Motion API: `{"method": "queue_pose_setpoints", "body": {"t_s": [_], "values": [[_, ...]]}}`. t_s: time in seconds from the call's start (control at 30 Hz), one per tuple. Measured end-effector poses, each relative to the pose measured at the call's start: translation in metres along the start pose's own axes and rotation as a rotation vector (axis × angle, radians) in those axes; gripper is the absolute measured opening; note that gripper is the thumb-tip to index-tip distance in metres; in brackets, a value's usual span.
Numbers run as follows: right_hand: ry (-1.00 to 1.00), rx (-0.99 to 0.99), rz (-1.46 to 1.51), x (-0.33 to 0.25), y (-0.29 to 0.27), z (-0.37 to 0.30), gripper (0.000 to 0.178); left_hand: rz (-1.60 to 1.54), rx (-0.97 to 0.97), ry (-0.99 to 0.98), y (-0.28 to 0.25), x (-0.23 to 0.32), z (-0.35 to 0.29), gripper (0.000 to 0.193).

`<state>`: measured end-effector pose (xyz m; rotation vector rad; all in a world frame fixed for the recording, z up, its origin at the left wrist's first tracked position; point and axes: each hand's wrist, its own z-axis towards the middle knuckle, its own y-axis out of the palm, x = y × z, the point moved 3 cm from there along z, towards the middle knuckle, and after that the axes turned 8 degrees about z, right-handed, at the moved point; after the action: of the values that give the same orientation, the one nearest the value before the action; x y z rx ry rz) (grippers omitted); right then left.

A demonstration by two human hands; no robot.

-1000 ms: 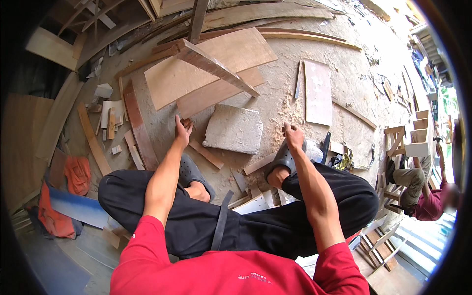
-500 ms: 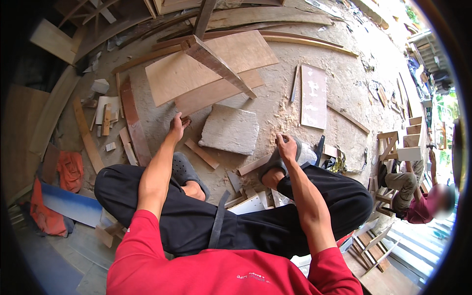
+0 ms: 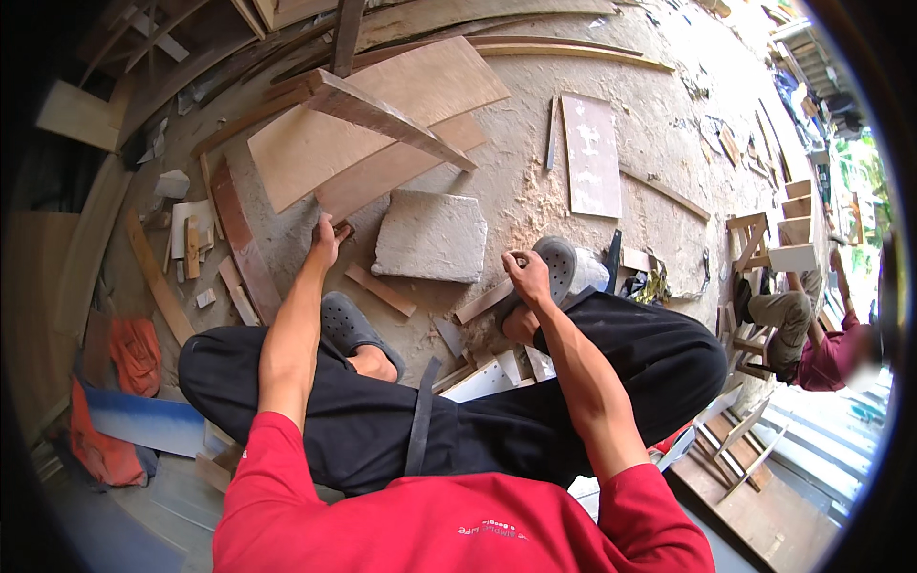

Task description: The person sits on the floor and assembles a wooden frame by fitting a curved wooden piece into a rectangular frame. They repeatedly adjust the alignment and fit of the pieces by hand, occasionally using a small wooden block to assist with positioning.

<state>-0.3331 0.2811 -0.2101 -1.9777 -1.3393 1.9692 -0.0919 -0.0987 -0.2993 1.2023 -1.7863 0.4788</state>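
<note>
My left hand (image 3: 328, 244) is closed beside the near corner of a smaller plywood panel (image 3: 377, 181). Something dark brown shows at its fingers, too small to make out. My right hand (image 3: 531, 278) is curled in a pinch beside the grey clog (image 3: 554, 265) on my right foot; whatever its fingertips hold is hidden. Between the hands, a little farther off, a rough pale stone block (image 3: 430, 236) lies on the floor. A larger plywood sheet (image 3: 458, 88) overlaps the smaller panel, and a narrow wooden plank (image 3: 396, 119) slants across both.
A pinkish board (image 3: 591, 158) lies beyond my right foot, with a hand saw (image 3: 613, 260) near it. Wood strips (image 3: 380, 291) and offcuts are scattered around. Orange cloth (image 3: 136, 355) lies at left. At far right, another person (image 3: 826, 353) sits near wooden frames (image 3: 750, 239).
The whole view has shifted slightly. My right hand has moved a little left, off the clog, which now shows more fully. My left hand stays at the panel corner.
</note>
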Motion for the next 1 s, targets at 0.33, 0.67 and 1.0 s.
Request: {"method": "queue_pose_setpoints", "body": {"t_s": [0.33, 0.67, 1.0], "values": [[-0.036, -0.04, 0.017, 0.004, 0.007, -0.005, 0.035, -0.018, 0.079, -0.06, 0.0, -0.004, 0.001, 0.038], [0.003, -0.086, 0.027, 0.011, 0.01, -0.004, 0.041, -0.066, 0.152, -0.032, 0.007, 0.0, -0.01, 0.041], [0.006, -0.095, 0.035, 0.013, 0.015, -0.002, 0.039, -0.075, 0.148, 0.037, 0.007, 0.005, -0.011, 0.042]]}}
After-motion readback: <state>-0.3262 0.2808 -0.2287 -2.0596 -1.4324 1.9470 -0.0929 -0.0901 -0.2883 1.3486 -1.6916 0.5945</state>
